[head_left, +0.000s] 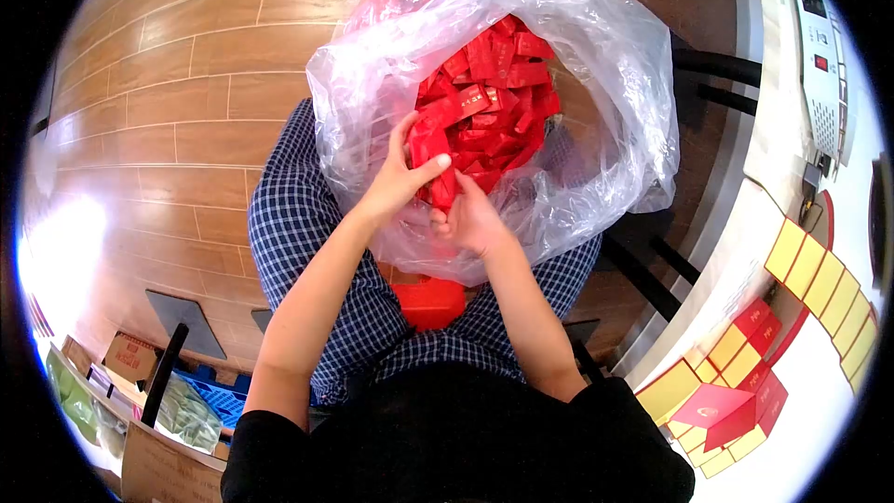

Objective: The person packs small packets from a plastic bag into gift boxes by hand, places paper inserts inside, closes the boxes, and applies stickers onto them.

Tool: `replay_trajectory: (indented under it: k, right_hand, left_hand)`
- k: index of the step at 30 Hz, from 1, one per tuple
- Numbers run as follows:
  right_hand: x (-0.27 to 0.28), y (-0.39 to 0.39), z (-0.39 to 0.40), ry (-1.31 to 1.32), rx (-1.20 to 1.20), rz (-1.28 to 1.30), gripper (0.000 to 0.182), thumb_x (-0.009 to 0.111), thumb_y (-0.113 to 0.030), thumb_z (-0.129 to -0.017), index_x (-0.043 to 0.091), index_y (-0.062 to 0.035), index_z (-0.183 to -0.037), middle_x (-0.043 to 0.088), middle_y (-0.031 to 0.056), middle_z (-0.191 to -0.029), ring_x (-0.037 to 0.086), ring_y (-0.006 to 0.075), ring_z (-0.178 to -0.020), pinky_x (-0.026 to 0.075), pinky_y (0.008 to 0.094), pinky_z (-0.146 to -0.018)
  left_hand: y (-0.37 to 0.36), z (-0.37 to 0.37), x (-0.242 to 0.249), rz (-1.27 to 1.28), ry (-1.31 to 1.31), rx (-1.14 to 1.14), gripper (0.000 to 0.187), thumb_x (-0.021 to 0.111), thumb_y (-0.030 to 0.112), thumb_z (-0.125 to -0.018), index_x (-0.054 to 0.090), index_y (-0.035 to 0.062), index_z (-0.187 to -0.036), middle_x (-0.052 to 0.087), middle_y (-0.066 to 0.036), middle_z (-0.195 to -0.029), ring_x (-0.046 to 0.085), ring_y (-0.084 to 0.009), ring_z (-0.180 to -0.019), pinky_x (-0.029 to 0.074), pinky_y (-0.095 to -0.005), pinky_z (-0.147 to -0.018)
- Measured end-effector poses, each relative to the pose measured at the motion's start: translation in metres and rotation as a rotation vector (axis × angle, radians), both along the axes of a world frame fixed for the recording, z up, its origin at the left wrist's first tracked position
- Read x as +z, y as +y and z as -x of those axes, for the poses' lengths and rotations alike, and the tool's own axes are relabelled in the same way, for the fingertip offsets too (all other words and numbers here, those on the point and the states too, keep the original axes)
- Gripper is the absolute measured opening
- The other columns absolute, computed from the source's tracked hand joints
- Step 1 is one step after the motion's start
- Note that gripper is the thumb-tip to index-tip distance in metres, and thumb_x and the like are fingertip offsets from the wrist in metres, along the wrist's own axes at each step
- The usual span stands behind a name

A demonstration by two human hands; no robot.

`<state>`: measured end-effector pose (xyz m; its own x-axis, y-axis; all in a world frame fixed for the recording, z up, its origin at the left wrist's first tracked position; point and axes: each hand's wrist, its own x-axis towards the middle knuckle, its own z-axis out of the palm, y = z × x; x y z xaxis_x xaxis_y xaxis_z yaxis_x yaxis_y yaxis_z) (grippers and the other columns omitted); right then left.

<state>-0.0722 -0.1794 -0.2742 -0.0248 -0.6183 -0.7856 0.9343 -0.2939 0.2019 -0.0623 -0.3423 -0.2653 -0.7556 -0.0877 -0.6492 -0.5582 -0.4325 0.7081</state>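
A large clear plastic bag (615,65) stands wide open between the knees, with many small shiny red packets (498,121) heaped inside. Over the near left edge of the heap, my left hand (402,177) is closed around a red packet (430,145), thumb across its front. My right hand (470,219) pinches the lower end of the red piece just below my left thumb. Whether both hands grip one packet or two overlapping ones cannot be made out.
Below the bag, a red stool seat (430,303) shows between the checked trouser legs. To the right, a white table carries red boxes (745,401), yellow boxes (819,284) and a white machine (819,65). Cardboard boxes (130,357) and a blue crate (214,394) stand lower left.
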Motion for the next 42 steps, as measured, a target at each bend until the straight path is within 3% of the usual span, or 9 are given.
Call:
replay_trajectory:
  k: [4, 7, 11, 18, 21, 27, 33, 39, 42]
  right_hand:
    - [-0.004, -0.019, 0.000, 0.181, 0.241, -0.008, 0.049, 0.033, -0.056, -0.094, 0.055, -0.0120, -0.093, 0.060, 0.0052, -0.072, 0.052, 0.0180, -0.051, 0.037, 0.0285, -0.045]
    - [-0.037, -0.028, 0.012, 0.640, 0.723, -0.598, 0.050, 0.042, -0.049, -0.094, 0.058, -0.0051, -0.075, 0.057, 0.0091, -0.061, 0.056, 0.0202, -0.047, 0.042, 0.0329, -0.040]
    - [-0.145, -0.011, 0.052, 0.752, 0.539, -1.086, 0.068, 0.067, -0.041, -0.081, 0.047, 0.0114, -0.119, 0.059, 0.0283, -0.113, 0.055, 0.0410, -0.109, 0.041, 0.0392, -0.097]
    - [-0.166, -0.024, 0.086, 0.906, 0.778, -1.292, 0.098, 0.070, -0.047, -0.074, 0.025, 0.0185, -0.131, 0.053, 0.0342, -0.119, 0.058, 0.0399, -0.107, 0.044, 0.0393, -0.096]
    - [-0.159, -0.021, 0.088, 0.595, 0.666, -1.199, 0.076, 0.062, -0.037, -0.080, 0.034, 0.0112, -0.131, 0.063, 0.0266, -0.101, 0.066, 0.0321, -0.070, 0.055, 0.0416, -0.067]
    - [-0.074, -0.018, 0.063, 1.012, 0.243, -1.112, 0.036, 0.052, -0.016, -0.092, 0.053, 0.0019, -0.123, 0.064, 0.0179, -0.108, 0.064, 0.0255, -0.092, 0.050, 0.0374, -0.085]
    - [0.024, -0.045, 0.007, 1.748, 0.298, -0.996, 0.029, 0.054, -0.005, -0.091, 0.060, 0.0002, -0.119, 0.060, 0.0187, -0.123, 0.058, 0.0281, -0.114, 0.042, 0.0359, -0.100]
    - [0.003, -0.016, 0.008, 1.691, 0.094, -0.641, 0.023, 0.050, -0.014, -0.095, 0.063, 0.0028, -0.104, 0.066, 0.0146, -0.105, 0.063, 0.0248, -0.096, 0.048, 0.0317, -0.084]
    - [-0.036, -0.015, 0.054, 1.431, 0.206, -1.104, 0.020, 0.052, -0.017, -0.095, 0.059, 0.0015, -0.095, 0.064, 0.0129, -0.096, 0.060, 0.0181, -0.084, 0.048, 0.0311, -0.076]
  left_hand:
    - [-0.001, -0.006, -0.012, -0.078, 0.148, -0.169, 0.078, 0.071, 0.018, -0.084, 0.022, 0.0114, -0.144, 0.043, -0.015, -0.132, 0.046, -0.0236, -0.121, 0.040, -0.0356, -0.101]
    - [-0.006, -0.006, -0.013, 0.321, 0.047, -0.080, 0.078, 0.073, 0.024, -0.078, 0.025, 0.0064, -0.137, 0.042, -0.020, -0.131, 0.045, -0.0270, -0.121, 0.035, -0.0356, -0.103]
    - [-0.006, -0.009, -0.030, 0.418, 0.038, -0.015, 0.078, 0.072, 0.022, -0.078, 0.024, 0.0059, -0.137, 0.045, -0.021, -0.128, 0.047, -0.0271, -0.117, 0.037, -0.0350, -0.101]
    - [-0.013, -0.008, -0.041, 0.231, -0.135, 0.112, 0.073, 0.068, 0.018, -0.079, 0.025, 0.0017, -0.135, 0.050, -0.019, -0.116, 0.055, -0.0228, -0.101, 0.045, -0.0318, -0.088]
    - [-0.014, -0.007, -0.040, 0.045, -0.198, 0.214, 0.071, 0.067, 0.020, -0.080, 0.025, 0.0005, -0.134, 0.051, -0.016, -0.112, 0.057, -0.0211, -0.095, 0.046, -0.0295, -0.085]
    - [-0.008, 0.005, -0.014, -0.091, -0.302, 0.179, 0.059, 0.060, 0.025, -0.090, 0.023, 0.0065, -0.131, 0.056, -0.013, -0.106, 0.063, -0.0217, -0.084, 0.055, -0.0355, -0.070]
    - [-0.008, 0.008, 0.009, -0.323, -0.288, 0.203, 0.067, 0.067, 0.029, -0.086, 0.027, 0.0056, -0.134, 0.050, -0.013, -0.123, 0.055, -0.0204, -0.109, 0.047, -0.0352, -0.092]
    - [-0.009, 0.002, -0.002, -0.150, -0.147, 0.157, 0.078, 0.075, 0.023, -0.080, 0.027, 0.0068, -0.139, 0.048, -0.012, -0.127, 0.050, -0.0207, -0.116, 0.041, -0.0337, -0.099]
    - [-0.005, 0.001, -0.014, -0.002, -0.125, 0.116, 0.080, 0.077, 0.023, -0.078, 0.027, 0.0051, -0.139, 0.048, -0.014, -0.126, 0.049, -0.0210, -0.116, 0.041, -0.0335, -0.099]
